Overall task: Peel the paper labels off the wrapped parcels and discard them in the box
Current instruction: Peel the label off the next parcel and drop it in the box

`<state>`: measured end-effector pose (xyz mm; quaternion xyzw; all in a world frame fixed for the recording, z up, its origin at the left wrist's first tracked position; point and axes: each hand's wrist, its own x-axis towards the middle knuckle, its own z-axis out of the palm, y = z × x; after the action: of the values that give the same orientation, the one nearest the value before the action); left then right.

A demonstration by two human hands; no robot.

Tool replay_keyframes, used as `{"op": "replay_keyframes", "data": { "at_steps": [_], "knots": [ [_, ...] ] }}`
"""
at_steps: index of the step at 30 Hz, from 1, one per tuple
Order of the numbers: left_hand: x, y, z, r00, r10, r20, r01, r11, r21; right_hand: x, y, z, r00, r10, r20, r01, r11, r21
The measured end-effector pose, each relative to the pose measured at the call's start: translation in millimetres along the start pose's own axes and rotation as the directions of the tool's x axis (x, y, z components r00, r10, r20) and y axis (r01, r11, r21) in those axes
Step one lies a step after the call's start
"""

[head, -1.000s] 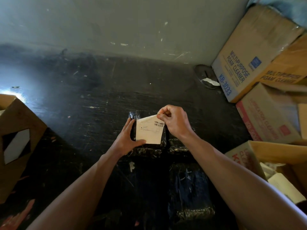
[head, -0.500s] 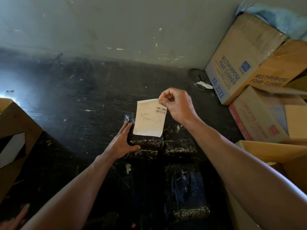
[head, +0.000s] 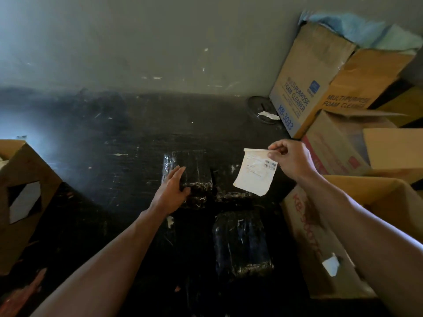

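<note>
A white paper label (head: 255, 173) with barcodes hangs free in the air, pinched at its top right corner by my right hand (head: 291, 157). It is to the right of the parcels, close to the open cardboard box (head: 297, 216) at the lower right. My left hand (head: 170, 191) lies flat with fingers apart on the left side of a black wrapped parcel (head: 194, 170) on the dark floor. A second black parcel (head: 231, 195) lies beside it on the right, and a third, longer one (head: 242, 243) lies nearer to me.
Stacked foam cleaner cartons (head: 302, 88) fill the right corner against the grey wall, with blue cloth (head: 357, 30) on top. A round dark dish (head: 261, 108) sits by them. Another cardboard box (head: 25, 195) stands at the left edge.
The label has come fully off the parcel. My right hand lifted it and carried it right, toward the open box. My left hand stays on the parcel.
</note>
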<state>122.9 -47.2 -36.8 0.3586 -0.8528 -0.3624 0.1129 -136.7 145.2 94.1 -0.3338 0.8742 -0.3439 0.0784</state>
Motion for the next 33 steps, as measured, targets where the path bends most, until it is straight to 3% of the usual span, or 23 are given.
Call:
{"op": "replay_keyframes", "data": {
  "at_steps": [6, 11, 15, 18, 25, 33],
  "knots": [
    [-17.7, 117.2, 60.6, 0.993, 0.097, 0.064, -0.088, 0.988, -0.126, -47.4, 69.7, -86.4, 0.973, 0.138, -0.184, -0.135, 0.990, 0.030],
    [-46.5, 203.7, 123.3, 0.957, 0.217, 0.191, -0.177, 0.963, -0.205, -88.6, 134.0, -131.8, 0.926, 0.282, -0.253, -0.270, 0.960, 0.079],
    [-75.8, 251.7, 166.4, 0.909, 0.220, 0.354, -0.121, 0.952, -0.280, -111.2, 177.9, -141.6, 0.907, 0.354, -0.230, -0.360, 0.933, 0.017],
    [-90.9, 270.0, 190.9, 0.898, 0.187, 0.399, -0.050, 0.943, -0.330, -121.7, 203.6, -135.1, 0.901, 0.395, -0.180, -0.403, 0.915, -0.008],
    [-105.3, 272.1, 215.0, 0.904, 0.203, 0.376, -0.100, 0.956, -0.276, -129.2, 240.5, -118.5, 0.921, 0.380, -0.087, -0.389, 0.908, -0.155],
    [-105.6, 271.8, 219.7, 0.914, 0.175, 0.367, -0.090, 0.967, -0.237, -135.7, 266.6, -120.1, 0.913, 0.406, -0.033, -0.407, 0.904, -0.135]
  ]
}}
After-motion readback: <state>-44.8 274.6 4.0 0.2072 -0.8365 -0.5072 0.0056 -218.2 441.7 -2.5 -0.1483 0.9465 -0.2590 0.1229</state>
